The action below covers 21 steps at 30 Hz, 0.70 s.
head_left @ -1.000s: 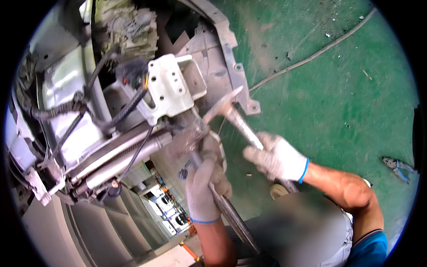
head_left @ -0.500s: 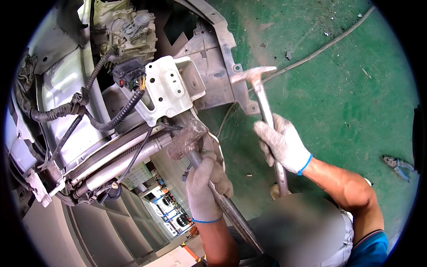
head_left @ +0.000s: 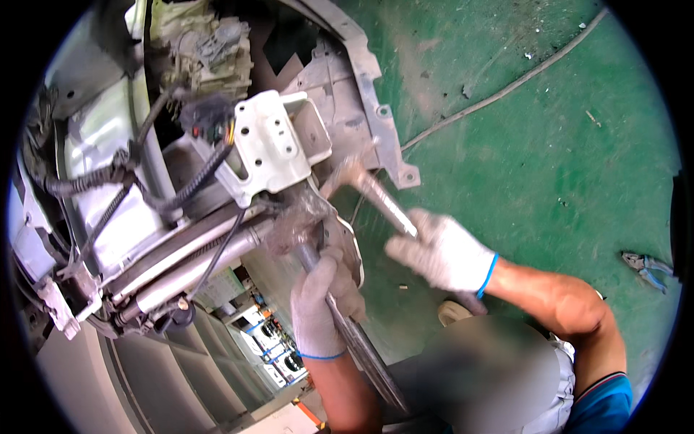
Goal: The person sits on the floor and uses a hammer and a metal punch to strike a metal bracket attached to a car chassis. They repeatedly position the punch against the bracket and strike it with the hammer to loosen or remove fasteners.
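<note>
My left hand (head_left: 319, 311), in a white knitted glove with a blue cuff, is closed round the long metal handle of a sledgehammer (head_left: 295, 230). Its worn, rusty head rests against the metal just below a white bracket plate (head_left: 271, 148) on the vehicle's front end. In my gloved right hand (head_left: 452, 253) is a smaller hammer (head_left: 387, 202), gripped by the metal shaft. That hammer's head, smeared by motion, is up and to the right of the sledgehammer head; whether it touches the metal cannot be made out.
Black corrugated wiring (head_left: 191, 189) and a connector lie left of the bracket. A gearbox-like casting (head_left: 210, 58) sits at the upper left, a grey plastic liner (head_left: 340, 108) beside it. On the green floor are a hose (head_left: 506, 94) and pliers (head_left: 643, 270).
My right hand has swung the smaller hammer down and left, toward the sledgehammer head. My left hand has shifted slightly left, still holding the sledgehammer.
</note>
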### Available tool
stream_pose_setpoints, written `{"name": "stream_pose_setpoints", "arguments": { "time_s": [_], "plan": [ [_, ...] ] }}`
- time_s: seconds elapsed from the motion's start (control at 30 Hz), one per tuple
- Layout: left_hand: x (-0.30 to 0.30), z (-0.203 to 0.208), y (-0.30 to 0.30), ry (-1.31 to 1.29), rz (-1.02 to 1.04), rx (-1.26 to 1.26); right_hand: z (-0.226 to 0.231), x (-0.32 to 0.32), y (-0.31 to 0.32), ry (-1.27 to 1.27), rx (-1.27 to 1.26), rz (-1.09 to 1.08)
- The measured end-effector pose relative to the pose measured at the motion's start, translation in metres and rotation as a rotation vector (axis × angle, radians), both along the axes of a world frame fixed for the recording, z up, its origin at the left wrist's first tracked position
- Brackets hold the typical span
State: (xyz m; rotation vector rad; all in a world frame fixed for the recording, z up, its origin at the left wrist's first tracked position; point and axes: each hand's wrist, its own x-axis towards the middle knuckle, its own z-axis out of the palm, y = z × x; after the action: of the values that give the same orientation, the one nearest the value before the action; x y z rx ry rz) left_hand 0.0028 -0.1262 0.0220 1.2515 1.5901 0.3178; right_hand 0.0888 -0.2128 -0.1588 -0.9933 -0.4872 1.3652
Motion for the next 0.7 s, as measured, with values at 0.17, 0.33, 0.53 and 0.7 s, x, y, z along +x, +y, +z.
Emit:
{"name": "stream_pose_setpoints", "arguments": {
  "time_s": [0.17,0.33,0.53,0.7],
  "plan": [
    [-0.005,0.0,0.007,-0.025,-0.028,-0.052,0.009,0.008,0.005,0.367,-0.106,-0.15],
    [-0.01,0.004,0.009,-0.004,-0.064,-0.054,0.013,0.004,-0.008,0.331,-0.087,0.083],
    [-0.021,0.002,-0.007,0.007,-0.027,-0.052,0.006,-0.02,-0.022,0.501,-0.091,0.017],
    [-0.016,0.002,-0.012,0.038,-0.065,-0.025,0.015,-0.03,-0.024,0.553,-0.037,0.043]
  ]
}}
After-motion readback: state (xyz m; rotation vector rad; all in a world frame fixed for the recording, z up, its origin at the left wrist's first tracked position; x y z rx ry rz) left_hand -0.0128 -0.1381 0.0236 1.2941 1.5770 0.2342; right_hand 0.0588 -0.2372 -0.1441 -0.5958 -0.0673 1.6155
